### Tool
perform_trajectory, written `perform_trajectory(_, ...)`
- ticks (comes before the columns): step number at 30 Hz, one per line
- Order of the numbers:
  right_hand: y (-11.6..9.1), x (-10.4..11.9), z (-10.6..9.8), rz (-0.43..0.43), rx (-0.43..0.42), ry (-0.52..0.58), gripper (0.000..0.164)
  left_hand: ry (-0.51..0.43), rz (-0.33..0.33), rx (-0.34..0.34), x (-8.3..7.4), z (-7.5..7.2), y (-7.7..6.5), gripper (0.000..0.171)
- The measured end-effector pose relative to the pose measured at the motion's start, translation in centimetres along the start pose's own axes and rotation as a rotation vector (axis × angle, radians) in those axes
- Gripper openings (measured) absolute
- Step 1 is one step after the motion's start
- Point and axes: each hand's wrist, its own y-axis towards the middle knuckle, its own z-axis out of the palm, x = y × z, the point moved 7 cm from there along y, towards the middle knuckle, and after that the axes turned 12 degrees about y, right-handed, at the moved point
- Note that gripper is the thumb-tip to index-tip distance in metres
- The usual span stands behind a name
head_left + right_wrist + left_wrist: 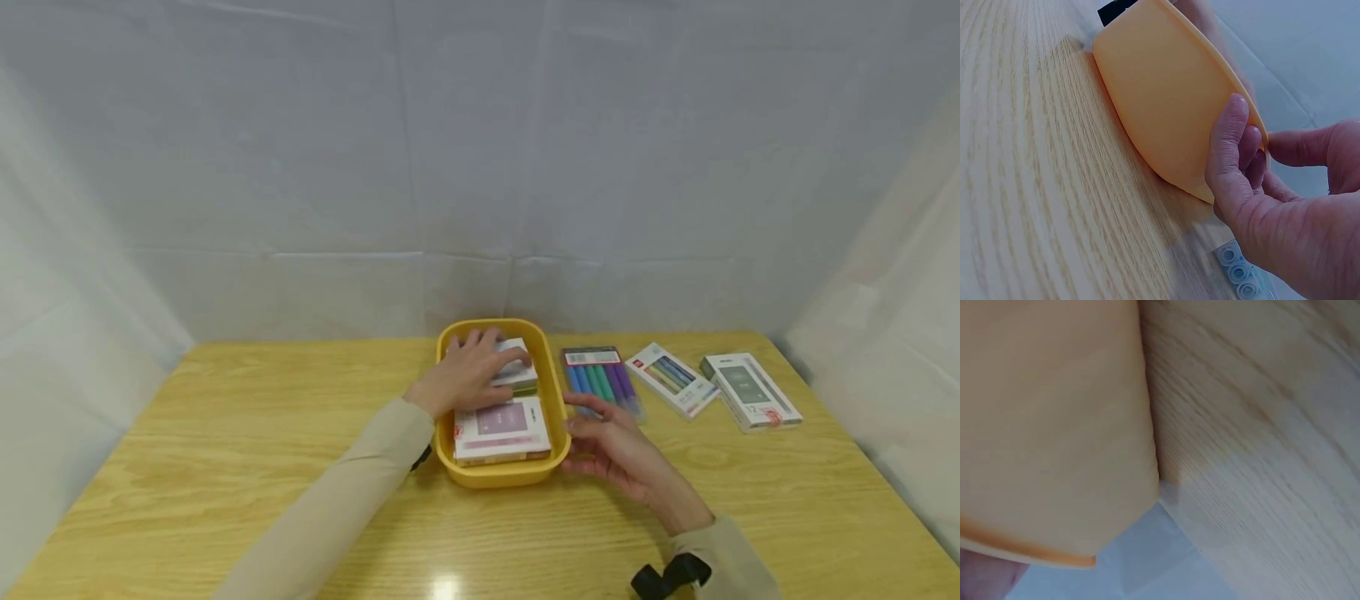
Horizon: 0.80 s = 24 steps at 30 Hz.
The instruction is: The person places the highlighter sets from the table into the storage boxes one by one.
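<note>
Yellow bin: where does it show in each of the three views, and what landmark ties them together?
Head: the yellow bin sits just right of centre, in the lower half.
Left wrist: the yellow bin fills most of the left side, close up.
Right wrist: the yellow bin stands upper centre, slanting in the picture.
Shared landmark: the wooden tabletop, seen in all three.

Over on the right, the white box with the green panel (pixel 742 385) shows what looks like a "12" by a red seal (pixel 772 415) too small to read. Just left of it, the slim pen box (pixel 660 375) flashes a red logo, letters blurred, while lettering on the pen pack (pixel 592 357) and on the purple-panelled box (pixel 502 443) in the yellow tray (pixel 504 477) is illegible.
</note>
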Motion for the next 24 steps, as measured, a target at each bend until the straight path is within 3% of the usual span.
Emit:
perform_trajectory(5,0.1,0.0,0.1,-0.003,0.008,0.002,0.061,-0.011,-0.025,0.023,0.2,0.3,0.0,0.045)
perform_trajectory(14,0.1,0.0,0.2,-0.001,0.006,0.009,0.06,-0.032,-0.034,-0.008,0.3,-0.1,-0.2,0.046)
perform_trajectory(18,0.2,0.0,0.1,-0.002,0.005,0.016,0.06,-0.114,-0.058,-0.095,0.7,-1.1,-1.2,0.045)
perform_trajectory(24,0.1,0.0,0.1,-0.015,0.005,0.014,0.06,-0.25,-0.16,-0.303,2.1,-3.2,-4.1,0.048)
